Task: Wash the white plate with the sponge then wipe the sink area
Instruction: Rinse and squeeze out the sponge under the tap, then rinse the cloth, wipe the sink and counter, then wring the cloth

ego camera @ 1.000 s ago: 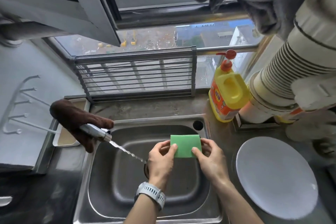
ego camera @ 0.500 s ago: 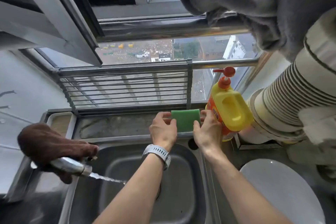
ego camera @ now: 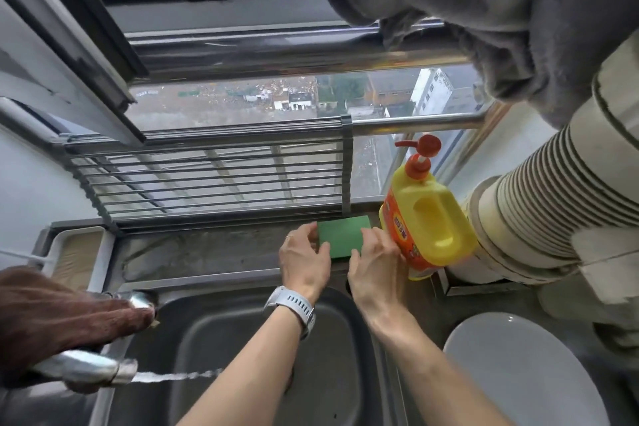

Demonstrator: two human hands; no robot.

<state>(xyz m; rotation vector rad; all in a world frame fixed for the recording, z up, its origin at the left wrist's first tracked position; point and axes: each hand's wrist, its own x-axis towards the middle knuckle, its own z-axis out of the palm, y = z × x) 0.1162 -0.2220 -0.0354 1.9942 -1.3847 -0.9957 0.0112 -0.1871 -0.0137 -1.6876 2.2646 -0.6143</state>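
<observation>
A green sponge lies on the grey ledge behind the steel sink, beside the detergent bottle. My left hand touches the sponge's left edge with thumb and fingers. My right hand holds its right edge. The white plate lies flat on the counter to the right of the sink. Water runs from the tap into the basin.
A yellow detergent bottle with a red pump stands right of the sponge. A brown cloth hangs over the tap. A metal rack leans on the window. A ribbed duct and grey cloth fill the right side.
Both hands carried the sponge from above the basin back to the ledge by the detergent bottle. The camera tilted up toward the window.
</observation>
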